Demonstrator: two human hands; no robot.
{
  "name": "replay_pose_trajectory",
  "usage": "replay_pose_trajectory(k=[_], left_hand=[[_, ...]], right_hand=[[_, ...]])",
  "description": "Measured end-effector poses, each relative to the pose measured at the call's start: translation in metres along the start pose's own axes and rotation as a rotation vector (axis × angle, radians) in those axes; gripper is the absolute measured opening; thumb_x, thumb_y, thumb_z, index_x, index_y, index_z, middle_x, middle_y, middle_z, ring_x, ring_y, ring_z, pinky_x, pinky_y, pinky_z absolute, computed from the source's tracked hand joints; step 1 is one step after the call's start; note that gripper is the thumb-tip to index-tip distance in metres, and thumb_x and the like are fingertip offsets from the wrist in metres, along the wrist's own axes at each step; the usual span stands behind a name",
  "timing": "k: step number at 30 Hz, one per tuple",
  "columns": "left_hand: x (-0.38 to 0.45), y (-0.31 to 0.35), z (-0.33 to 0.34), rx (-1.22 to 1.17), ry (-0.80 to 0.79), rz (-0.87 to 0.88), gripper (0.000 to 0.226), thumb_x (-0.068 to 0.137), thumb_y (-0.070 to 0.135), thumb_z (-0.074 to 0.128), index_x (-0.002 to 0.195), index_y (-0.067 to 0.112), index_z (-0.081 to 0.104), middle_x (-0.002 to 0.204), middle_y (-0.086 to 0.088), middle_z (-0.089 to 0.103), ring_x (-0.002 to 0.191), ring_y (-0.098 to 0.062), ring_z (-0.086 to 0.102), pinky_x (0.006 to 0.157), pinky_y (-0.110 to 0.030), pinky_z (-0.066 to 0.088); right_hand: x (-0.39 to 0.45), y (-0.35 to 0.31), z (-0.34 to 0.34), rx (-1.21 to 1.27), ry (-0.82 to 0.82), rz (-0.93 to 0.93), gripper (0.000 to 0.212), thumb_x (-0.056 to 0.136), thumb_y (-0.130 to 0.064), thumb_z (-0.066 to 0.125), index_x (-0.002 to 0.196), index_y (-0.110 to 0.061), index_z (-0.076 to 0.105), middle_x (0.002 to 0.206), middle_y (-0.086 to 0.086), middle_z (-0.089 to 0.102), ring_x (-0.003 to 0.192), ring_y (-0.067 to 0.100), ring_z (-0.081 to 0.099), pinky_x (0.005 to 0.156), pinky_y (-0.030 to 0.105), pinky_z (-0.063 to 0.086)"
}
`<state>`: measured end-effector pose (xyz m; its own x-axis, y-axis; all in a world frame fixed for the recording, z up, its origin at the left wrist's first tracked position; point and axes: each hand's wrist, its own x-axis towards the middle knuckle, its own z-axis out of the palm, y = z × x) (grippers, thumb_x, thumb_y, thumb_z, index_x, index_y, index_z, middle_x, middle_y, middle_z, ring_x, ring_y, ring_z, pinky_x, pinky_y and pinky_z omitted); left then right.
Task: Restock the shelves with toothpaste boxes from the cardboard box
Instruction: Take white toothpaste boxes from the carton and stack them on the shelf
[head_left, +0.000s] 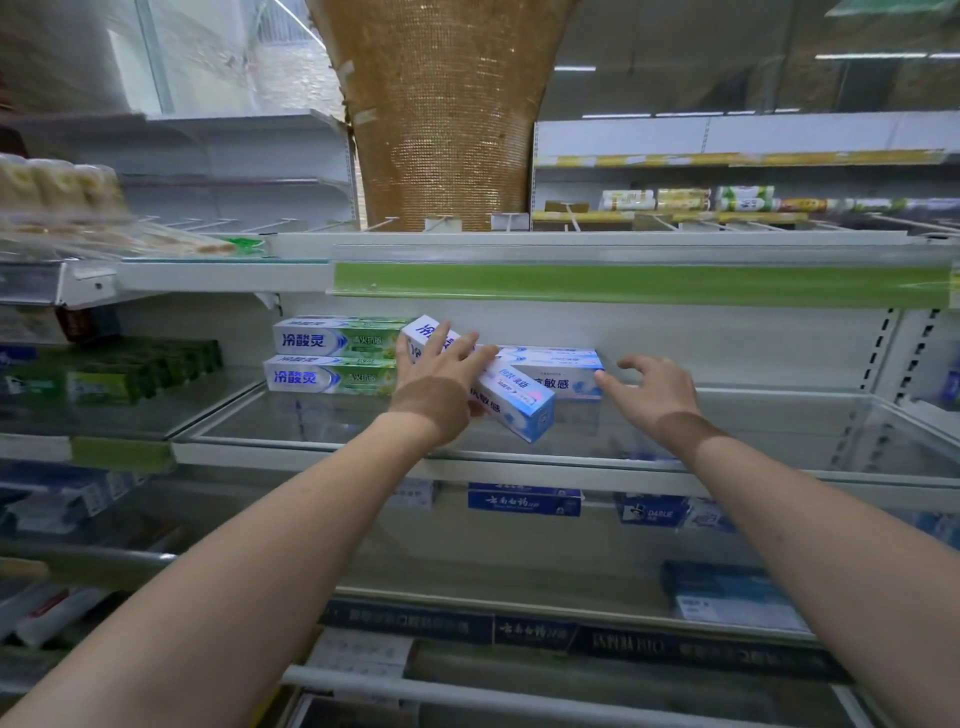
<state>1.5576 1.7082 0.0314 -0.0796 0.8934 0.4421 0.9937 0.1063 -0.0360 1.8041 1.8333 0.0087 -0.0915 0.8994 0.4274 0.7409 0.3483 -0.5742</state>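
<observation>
On the shelf, left hand grips a tilted toothpaste box.

**Blue, green and white on the toothpaste shelf**

A tilted toothpaste box shows white and pale blue with blue lettering; stacked boxes fade white to green — beneath a green shelf-edge strip and a gold mesh-patterned column.
</observation>
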Motion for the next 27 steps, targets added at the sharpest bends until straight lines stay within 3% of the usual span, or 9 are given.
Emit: replay_pose_trajectory(k=[3,6,9,12,18,22,27], left_hand=[[0.001,0.002,-0.006,0.027,0.017,0.066,0.064,0.094,0.033,0.065,0.151,0.034,0.036,0.156,0.003,0.036,0.15,-0.022,0.02,0.119,-0.068,0.0],[0.005,0.015,-0.008,0.049,0.0,0.076,0.054,0.093,0.044,0.064,0.142,0.029,0.047,0.14,-0.003,0.046,0.138,-0.024,0.034,0.119,-0.066,0.003],[0.011,0.031,-0.003,0.045,-0.067,0.052,0.055,0.092,0.057,0.061,0.137,0.027,0.049,0.134,-0.006,0.048,0.13,-0.028,0.039,0.113,-0.053,0.027],[0.018,0.042,0.006,0.049,-0.113,0.046,0.053,0.091,0.055,0.064,0.133,0.026,0.051,0.131,-0.006,0.049,0.127,-0.028,0.043,0.103,-0.048,0.035],[0.034,0.049,0.013,-0.023,-0.147,0.029,0.053,0.087,0.048,0.074,0.129,0.021,0.058,0.133,-0.003,0.052,0.131,-0.028,0.044,0.105,-0.052,0.04],[0.041,0.051,0.02,-0.035,-0.139,0.047,0.046,0.089,0.047,0.072,0.124,0.021,0.057,0.121,-0.001,0.057,0.126,-0.027,0.046,0.107,-0.055,0.039],[0.045,0.059,0.03,-0.043,-0.133,0.021,0.051,0.093,0.043,0.067,0.137,0.021,0.05,0.141,0.001,0.053,0.142,-0.028,0.035,0.115,-0.061,0.026]], right_hand=[[-0.001,0.002,-0.002,-0.02,-0.008,0.004,0.055,0.083,-0.062,0.061,0.124,-0.025,0.066,0.129,0.013,0.061,0.126,0.034,0.05,0.105,0.039,0.041],[-0.002,0.003,-0.005,-0.05,-0.022,0.003,0.056,0.085,-0.061,0.061,0.128,-0.026,0.064,0.129,0.014,0.06,0.126,0.034,0.049,0.107,0.038,0.039],[-0.002,0.002,-0.009,-0.082,-0.03,0.0,0.053,0.088,-0.055,0.061,0.131,-0.024,0.062,0.129,0.017,0.06,0.126,0.034,0.048,0.107,0.037,0.037],[0.0,0.007,-0.013,-0.123,-0.033,0.003,0.051,0.089,-0.052,0.06,0.132,-0.026,0.061,0.13,0.014,0.06,0.126,0.034,0.048,0.107,0.037,0.038],[0.002,0.008,-0.017,-0.131,-0.039,-0.002,0.046,0.091,-0.044,0.059,0.133,-0.027,0.059,0.133,0.01,0.059,0.127,0.033,0.048,0.108,0.037,0.038],[0.006,0.01,-0.015,-0.124,-0.039,0.028,0.043,0.091,-0.037,0.059,0.132,-0.026,0.061,0.13,0.012,0.06,0.127,0.034,0.048,0.107,0.038,0.04],[0.006,0.011,-0.017,-0.1,-0.043,0.047,0.045,0.087,-0.022,0.058,0.132,-0.025,0.061,0.13,0.013,0.059,0.126,0.035,0.047,0.107,0.04,0.04]])
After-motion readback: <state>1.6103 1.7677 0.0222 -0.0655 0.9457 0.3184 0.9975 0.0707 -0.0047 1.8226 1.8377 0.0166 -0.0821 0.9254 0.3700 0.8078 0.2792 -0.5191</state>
